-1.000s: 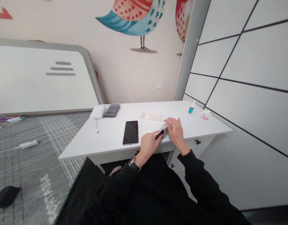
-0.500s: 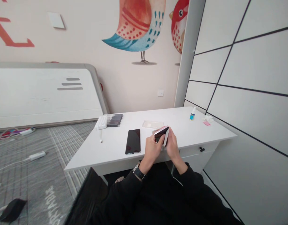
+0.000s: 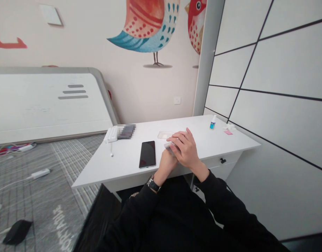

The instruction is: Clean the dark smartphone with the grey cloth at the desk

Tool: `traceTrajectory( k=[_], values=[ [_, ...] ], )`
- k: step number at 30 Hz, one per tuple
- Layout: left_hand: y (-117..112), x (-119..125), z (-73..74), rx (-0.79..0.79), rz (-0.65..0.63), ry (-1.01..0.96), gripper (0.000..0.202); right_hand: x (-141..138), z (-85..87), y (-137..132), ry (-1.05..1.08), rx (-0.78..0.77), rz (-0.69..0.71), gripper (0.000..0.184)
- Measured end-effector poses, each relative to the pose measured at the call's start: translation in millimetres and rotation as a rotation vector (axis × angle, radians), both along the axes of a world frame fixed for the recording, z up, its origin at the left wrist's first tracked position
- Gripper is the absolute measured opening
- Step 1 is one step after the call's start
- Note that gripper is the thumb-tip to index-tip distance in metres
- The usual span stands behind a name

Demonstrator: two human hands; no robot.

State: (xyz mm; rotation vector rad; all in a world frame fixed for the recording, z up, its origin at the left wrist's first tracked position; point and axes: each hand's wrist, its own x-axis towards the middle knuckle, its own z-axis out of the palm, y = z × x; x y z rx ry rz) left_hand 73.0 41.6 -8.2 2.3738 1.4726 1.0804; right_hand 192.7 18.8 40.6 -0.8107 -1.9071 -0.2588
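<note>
My left hand (image 3: 167, 163) is closed around a phone (image 3: 169, 146), held above the front part of the desk; only its pale edge shows. Across the top of it lies my right hand (image 3: 186, 150), fingers stretched over the phone and thumb along the near side. What is under the right palm is hidden. Just left of the hands, a larger dark-screened phone (image 3: 147, 154) rests flat on the desk. A clear phone case (image 3: 163, 134) sits behind the hands, partly covered by the right fingers.
On the white desk (image 3: 124, 164), a white charging block (image 3: 112, 134) and a blurred dark item (image 3: 127, 131) stand back left. A small spray bottle (image 3: 212, 123) and crumpled white tissue with a pink piece (image 3: 228, 132) lie back right. Cables and a power strip (image 3: 40, 173) are on the floor.
My right hand has moved from the phone's right edge to over its top, covering it. The white sheet it held there is no longer visible. My view has shifted slightly.
</note>
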Motion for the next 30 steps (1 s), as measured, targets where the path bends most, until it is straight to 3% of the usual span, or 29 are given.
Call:
traceTrajectory(
  k=[4, 6, 8, 12, 14, 17, 23, 28, 30],
  values=[
    [-0.8, 0.0, -5.0, -0.096, 0.022, 0.06, 0.016, 3.5, 3.1, 6.5, 0.02, -0.068, -0.163, 0.035],
    [-1.5, 0.3, -4.2, -0.126, 0.034, 0.076, 0.016, 1.7, 4.5, 8.2, 0.068, -0.09, -0.206, 0.029],
    [-1.3, 0.5, -3.1, -0.135, 0.043, 0.088, 0.017, -1.6, 6.1, 7.6, 0.031, -0.076, -0.154, 0.016],
    [-0.5, -0.4, -4.4, -0.134, 0.04, 0.101, 0.019, -2.5, 10.8, 6.1, -0.084, -0.045, -0.019, 0.021],
    [-0.8, -1.2, -6.4, -0.129, 0.035, 0.091, 0.02, 1.8, 12.4, 8.0, -0.041, -0.081, -0.1, 0.014],
    [-2.4, -1.8, -8.3, -0.12, 0.025, 0.072, 0.024, 9.1, 12.7, 11.6, 0.043, -0.123, -0.23, 0.021],
    [-4.3, -2.8, -7.4, -0.102, -0.003, 0.067, 0.016, 11.7, 9.5, 10.5, -0.066, -0.024, 0.015, 0.023],
    [-3.3, -4.0, -8.4, -0.096, -0.005, 0.038, 0.02, 7.7, 4.8, 13.0, 0.115, -0.117, -0.187, 0.029],
    [-3.0, -4.3, -8.9, -0.098, -0.004, 0.038, 0.02, 4.8, 3.7, 13.7, 0.118, -0.086, -0.191, 0.024]
  ],
)
